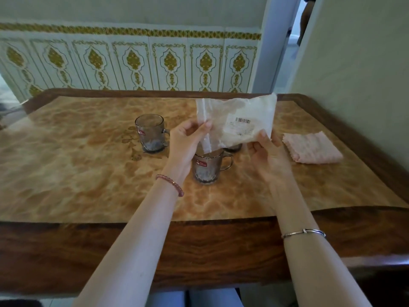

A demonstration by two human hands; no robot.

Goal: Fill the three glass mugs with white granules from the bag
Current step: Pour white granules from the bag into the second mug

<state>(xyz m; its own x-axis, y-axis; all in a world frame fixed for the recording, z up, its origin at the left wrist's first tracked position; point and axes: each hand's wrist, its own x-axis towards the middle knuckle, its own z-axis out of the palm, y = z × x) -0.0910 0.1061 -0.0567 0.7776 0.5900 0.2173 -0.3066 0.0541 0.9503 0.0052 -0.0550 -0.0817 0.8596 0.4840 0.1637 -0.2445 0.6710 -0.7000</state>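
Observation:
A clear plastic bag (243,120) of white granules with a barcode label hangs tilted above the table, its open corner pointing down into the nearest glass mug (207,168). My left hand (188,140) pinches the bag's left edge near the opening. My right hand (267,151) grips its lower right corner. A second mug (151,132) stands to the left, farther back, apart from the hands. The third mug (233,148) is mostly hidden behind the bag; only its base shows. How full each mug is, I cannot tell.
A folded pink cloth (312,147) lies on the table to the right of my right hand. The wooden table (88,173) has a raised dark rim. A tiled wall runs behind it, and a plain wall stands close on the right.

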